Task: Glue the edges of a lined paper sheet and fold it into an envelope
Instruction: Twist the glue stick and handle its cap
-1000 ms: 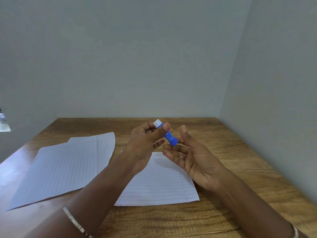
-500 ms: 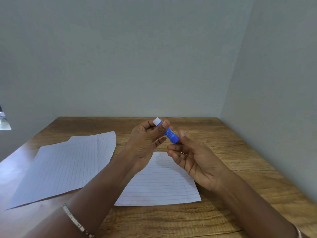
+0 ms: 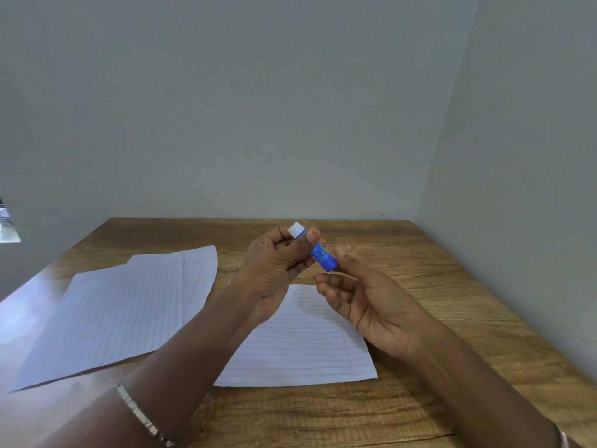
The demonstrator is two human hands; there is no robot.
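My left hand (image 3: pixel 274 263) holds a blue glue stick (image 3: pixel 318 253) with a white end pointing up and away, thumb pressed along its side. My right hand (image 3: pixel 361 295) is beside it, palm up, with thumb and fingertips at the stick's lower blue end. Both hands hover above a lined paper sheet (image 3: pixel 307 344) lying flat on the wooden table (image 3: pixel 420 399). Part of the sheet is hidden under my left forearm.
Two more overlapping lined sheets (image 3: pixel 122 308) lie on the left side of the table. Grey walls close the table in at the back and on the right.
Both hands have risen slightly with the glue stick. My right hand's fingers have closed in from below the stick to its lower end.
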